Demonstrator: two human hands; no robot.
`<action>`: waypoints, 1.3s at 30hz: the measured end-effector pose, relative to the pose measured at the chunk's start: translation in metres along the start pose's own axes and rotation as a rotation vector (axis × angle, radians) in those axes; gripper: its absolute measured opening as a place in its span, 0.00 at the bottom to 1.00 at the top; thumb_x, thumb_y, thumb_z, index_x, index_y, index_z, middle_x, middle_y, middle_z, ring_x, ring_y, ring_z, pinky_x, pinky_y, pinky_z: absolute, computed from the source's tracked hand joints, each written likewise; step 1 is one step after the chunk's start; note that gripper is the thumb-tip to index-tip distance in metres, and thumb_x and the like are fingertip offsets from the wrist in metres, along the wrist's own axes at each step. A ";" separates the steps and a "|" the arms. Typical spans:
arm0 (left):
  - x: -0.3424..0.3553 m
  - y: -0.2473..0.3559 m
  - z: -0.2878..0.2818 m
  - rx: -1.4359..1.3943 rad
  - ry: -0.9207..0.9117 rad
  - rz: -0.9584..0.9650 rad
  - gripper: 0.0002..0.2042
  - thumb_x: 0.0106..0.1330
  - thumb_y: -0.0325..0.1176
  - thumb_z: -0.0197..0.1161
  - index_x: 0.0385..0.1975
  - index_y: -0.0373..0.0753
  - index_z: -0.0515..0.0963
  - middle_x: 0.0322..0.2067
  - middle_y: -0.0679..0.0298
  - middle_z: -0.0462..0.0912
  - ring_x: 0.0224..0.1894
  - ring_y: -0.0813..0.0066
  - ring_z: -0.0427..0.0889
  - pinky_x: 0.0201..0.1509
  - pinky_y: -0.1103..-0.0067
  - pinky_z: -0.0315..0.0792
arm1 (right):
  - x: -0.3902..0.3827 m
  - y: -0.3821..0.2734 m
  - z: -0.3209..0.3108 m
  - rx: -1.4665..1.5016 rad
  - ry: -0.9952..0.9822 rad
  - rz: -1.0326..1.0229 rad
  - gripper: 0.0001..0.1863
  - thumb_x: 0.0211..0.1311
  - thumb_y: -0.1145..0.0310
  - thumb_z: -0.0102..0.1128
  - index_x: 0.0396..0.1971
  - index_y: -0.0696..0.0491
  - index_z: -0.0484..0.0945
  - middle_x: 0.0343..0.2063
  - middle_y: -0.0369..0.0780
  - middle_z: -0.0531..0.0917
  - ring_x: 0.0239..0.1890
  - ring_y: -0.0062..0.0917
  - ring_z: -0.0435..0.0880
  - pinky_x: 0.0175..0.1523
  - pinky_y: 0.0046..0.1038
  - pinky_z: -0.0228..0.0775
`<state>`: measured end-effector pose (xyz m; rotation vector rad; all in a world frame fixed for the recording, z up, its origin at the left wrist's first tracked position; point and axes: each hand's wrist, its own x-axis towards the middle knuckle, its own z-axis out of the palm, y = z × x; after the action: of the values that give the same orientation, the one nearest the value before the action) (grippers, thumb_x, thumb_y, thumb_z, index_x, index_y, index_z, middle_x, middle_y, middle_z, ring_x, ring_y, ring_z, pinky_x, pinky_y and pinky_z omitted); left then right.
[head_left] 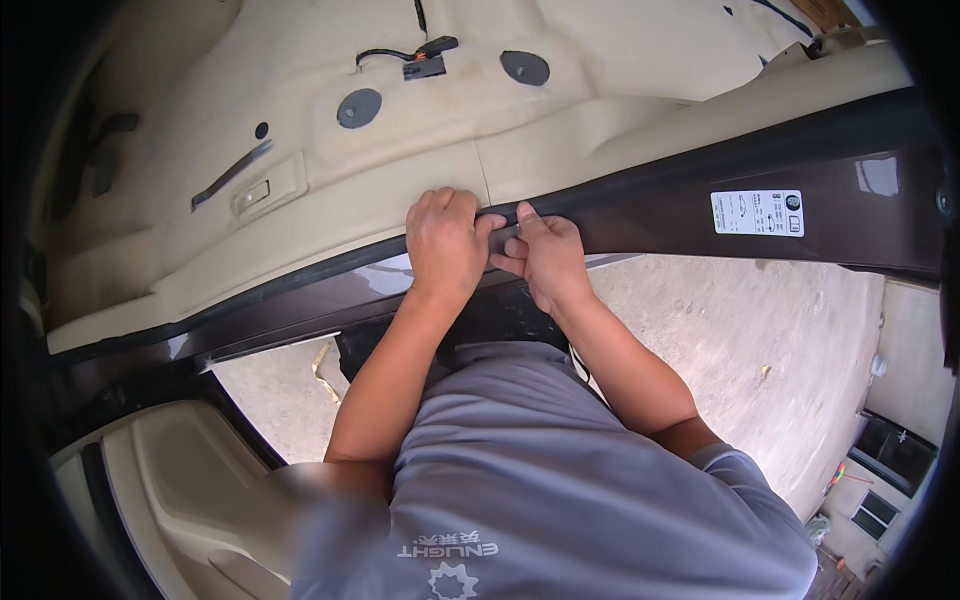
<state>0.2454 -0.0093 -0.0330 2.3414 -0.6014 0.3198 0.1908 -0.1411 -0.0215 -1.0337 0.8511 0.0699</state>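
Head-worn fisheye, facing down, near hands [440, 245] [555, 262]

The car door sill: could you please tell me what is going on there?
A person's left hand and right hand are close together at the black rubber seal along the dark brown door sill; whether they pinch or press it is hard to tell. The seal runs beside the beige carpet.

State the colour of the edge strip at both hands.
The edge strip is black, showing best in the head view.
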 end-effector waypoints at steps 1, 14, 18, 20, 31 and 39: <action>0.000 -0.001 0.001 0.004 -0.019 -0.012 0.14 0.51 0.35 0.77 0.23 0.37 0.77 0.27 0.58 0.78 0.35 0.54 0.78 0.42 0.61 0.70 | -0.001 0.000 0.001 -0.079 0.009 -0.041 0.20 0.78 0.61 0.56 0.30 0.64 0.77 0.22 0.37 0.74 0.22 0.20 0.76 0.33 0.29 0.86; 0.022 0.010 -0.007 0.027 -0.200 -0.184 0.17 0.47 0.32 0.81 0.21 0.34 0.74 0.22 0.55 0.79 0.29 0.50 0.78 0.35 0.59 0.70 | 0.005 0.006 -0.001 -0.737 0.163 -0.356 0.28 0.74 0.61 0.61 0.15 0.66 0.75 0.13 0.53 0.74 0.14 0.42 0.74 0.25 0.40 0.69; 0.030 0.013 -0.015 0.060 -0.240 -0.183 0.17 0.49 0.33 0.81 0.25 0.33 0.76 0.24 0.53 0.80 0.31 0.48 0.79 0.37 0.60 0.72 | -0.010 -0.018 -0.012 -0.384 0.139 -0.184 0.24 0.77 0.59 0.61 0.24 0.63 0.78 0.18 0.36 0.77 0.18 0.19 0.77 0.26 0.26 0.80; 0.028 0.011 -0.015 0.054 -0.184 -0.128 0.17 0.49 0.33 0.80 0.27 0.34 0.77 0.26 0.54 0.81 0.33 0.48 0.80 0.39 0.59 0.72 | -0.015 -0.029 -0.024 -0.395 0.196 -0.303 0.23 0.77 0.60 0.61 0.26 0.65 0.78 0.17 0.38 0.77 0.18 0.20 0.79 0.26 0.26 0.79; 0.068 0.016 0.018 -0.009 -0.431 0.147 0.58 0.36 0.39 0.86 0.72 0.30 0.62 0.73 0.46 0.61 0.69 0.44 0.66 0.74 0.61 0.62 | -0.015 -0.032 -0.026 -0.929 0.175 -0.294 0.21 0.75 0.64 0.63 0.25 0.67 0.82 0.18 0.47 0.83 0.21 0.25 0.88 0.26 0.28 0.76; 0.091 0.010 0.023 -0.152 -0.514 0.093 0.52 0.34 0.39 0.83 0.67 0.27 0.70 0.61 0.50 0.72 0.57 0.50 0.73 0.67 0.55 0.67 | -0.015 -0.033 -0.025 -0.971 0.168 -0.171 0.15 0.76 0.67 0.62 0.30 0.63 0.85 0.19 0.41 0.85 0.20 0.20 0.82 0.27 0.25 0.74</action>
<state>0.3206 -0.0613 -0.0095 2.2515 -0.9425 -0.2911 0.1798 -0.1733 0.0068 -2.0407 0.8834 0.2711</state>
